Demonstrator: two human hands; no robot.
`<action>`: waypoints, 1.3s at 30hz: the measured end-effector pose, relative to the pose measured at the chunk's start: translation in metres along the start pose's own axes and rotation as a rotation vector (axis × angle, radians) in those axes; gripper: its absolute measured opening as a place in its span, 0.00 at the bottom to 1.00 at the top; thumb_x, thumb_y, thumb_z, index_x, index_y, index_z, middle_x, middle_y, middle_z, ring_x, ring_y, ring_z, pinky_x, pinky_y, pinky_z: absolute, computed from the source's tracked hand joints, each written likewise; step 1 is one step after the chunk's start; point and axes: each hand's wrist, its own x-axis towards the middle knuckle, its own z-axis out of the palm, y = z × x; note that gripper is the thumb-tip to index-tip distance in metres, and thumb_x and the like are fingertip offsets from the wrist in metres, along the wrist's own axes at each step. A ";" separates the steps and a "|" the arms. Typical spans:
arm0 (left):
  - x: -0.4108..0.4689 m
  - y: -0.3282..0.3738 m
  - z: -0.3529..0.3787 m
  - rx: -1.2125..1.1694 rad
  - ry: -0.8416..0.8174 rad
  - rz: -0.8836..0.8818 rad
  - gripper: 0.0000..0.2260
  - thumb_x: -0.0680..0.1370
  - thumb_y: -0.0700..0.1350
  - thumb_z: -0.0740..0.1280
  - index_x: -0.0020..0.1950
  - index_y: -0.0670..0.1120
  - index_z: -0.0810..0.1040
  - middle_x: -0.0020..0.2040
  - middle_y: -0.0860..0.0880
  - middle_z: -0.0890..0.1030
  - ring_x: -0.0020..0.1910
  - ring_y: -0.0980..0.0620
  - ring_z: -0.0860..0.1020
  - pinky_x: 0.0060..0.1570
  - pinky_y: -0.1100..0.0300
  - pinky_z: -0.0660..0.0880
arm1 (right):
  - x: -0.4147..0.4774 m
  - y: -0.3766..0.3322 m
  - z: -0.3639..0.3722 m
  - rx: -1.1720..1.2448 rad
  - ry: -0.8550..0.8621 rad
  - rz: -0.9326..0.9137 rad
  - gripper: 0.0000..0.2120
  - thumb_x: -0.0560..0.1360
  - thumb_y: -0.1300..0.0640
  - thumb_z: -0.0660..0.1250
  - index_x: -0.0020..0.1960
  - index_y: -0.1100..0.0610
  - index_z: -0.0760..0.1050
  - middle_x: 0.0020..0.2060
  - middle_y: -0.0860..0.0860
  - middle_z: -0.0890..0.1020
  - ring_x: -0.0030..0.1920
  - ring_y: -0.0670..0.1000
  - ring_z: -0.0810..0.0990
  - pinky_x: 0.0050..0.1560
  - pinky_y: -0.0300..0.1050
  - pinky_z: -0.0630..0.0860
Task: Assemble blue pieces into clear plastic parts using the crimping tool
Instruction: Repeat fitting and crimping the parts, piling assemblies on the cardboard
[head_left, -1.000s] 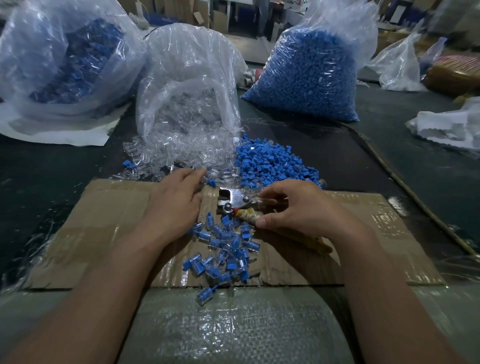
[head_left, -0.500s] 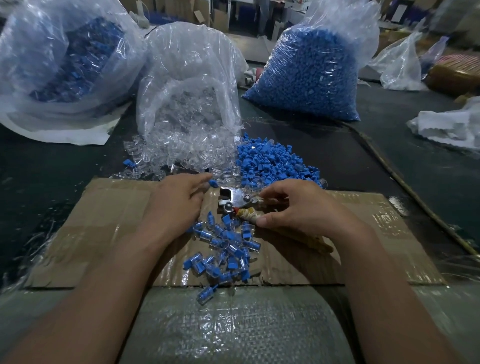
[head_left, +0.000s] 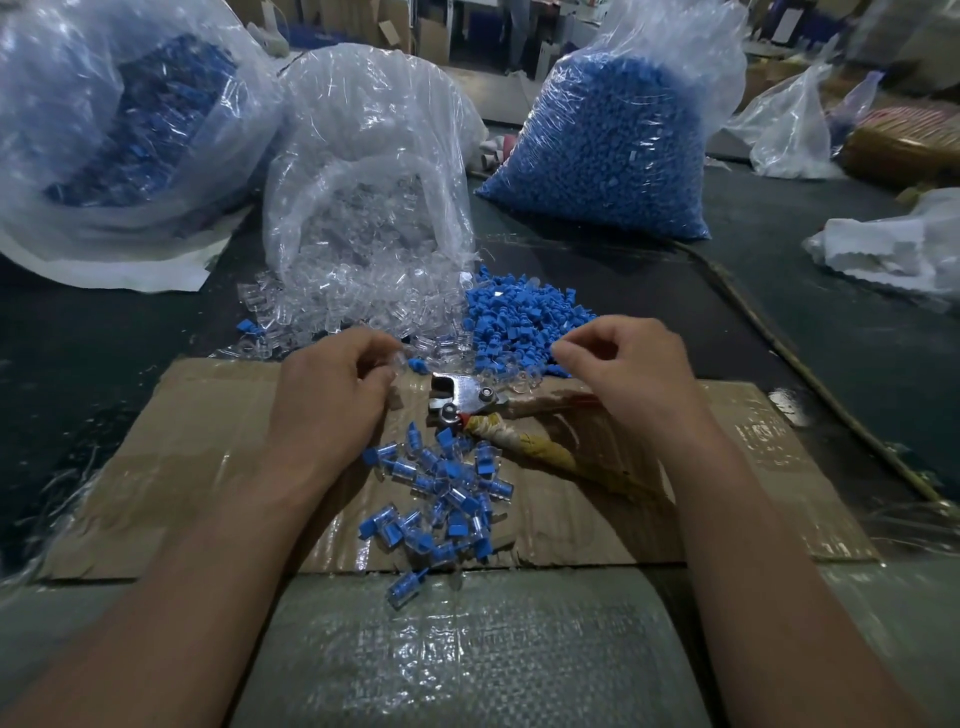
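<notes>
My left hand (head_left: 332, 400) has its fingers curled round a clear plastic part (head_left: 399, 364) at the cardboard's far edge, with a small blue piece (head_left: 416, 365) beside it. The crimping tool (head_left: 460, 396) lies on the cardboard with its metal head to the left and its taped handle running right, and no hand holds it. My right hand (head_left: 628, 369) hovers above the handle at the edge of the loose blue pieces (head_left: 524, 317). Its fingers are curled, thumb and forefinger close together; whether they pinch anything is hidden. Assembled blue-and-clear pieces (head_left: 441, 493) lie heaped near me.
A cardboard sheet (head_left: 182, 467) covers the dark table. Behind it an open bag spills clear parts (head_left: 358, 249). A full bag of blue pieces (head_left: 608, 145) stands at the back right, another bag (head_left: 119, 130) at the back left, and crumpled plastic (head_left: 893, 249) lies far right.
My right hand has let go of the tool handle and lifted toward the blue pile. My left hand has curled its fingers and drawn back slightly from the tool head.
</notes>
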 end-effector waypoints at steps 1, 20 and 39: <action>0.000 0.001 -0.001 -0.023 0.026 -0.014 0.08 0.74 0.36 0.68 0.51 0.45 0.81 0.41 0.55 0.77 0.39 0.59 0.73 0.47 0.63 0.68 | 0.002 0.004 0.000 0.003 0.053 0.021 0.09 0.73 0.51 0.68 0.35 0.44 0.73 0.33 0.38 0.77 0.36 0.38 0.75 0.36 0.31 0.70; -0.004 0.010 -0.006 -0.233 -0.038 -0.128 0.09 0.67 0.37 0.75 0.34 0.46 0.76 0.34 0.49 0.79 0.33 0.52 0.79 0.34 0.62 0.78 | 0.021 0.018 0.017 -0.324 -0.036 0.131 0.07 0.72 0.52 0.69 0.48 0.53 0.81 0.49 0.50 0.81 0.49 0.51 0.77 0.48 0.47 0.74; -0.005 0.014 -0.013 -0.596 -0.076 -0.155 0.13 0.69 0.33 0.70 0.42 0.52 0.80 0.37 0.49 0.81 0.32 0.59 0.80 0.30 0.71 0.75 | 0.001 -0.004 0.011 0.141 0.219 0.007 0.08 0.66 0.63 0.67 0.33 0.55 0.70 0.28 0.47 0.73 0.29 0.43 0.69 0.31 0.42 0.70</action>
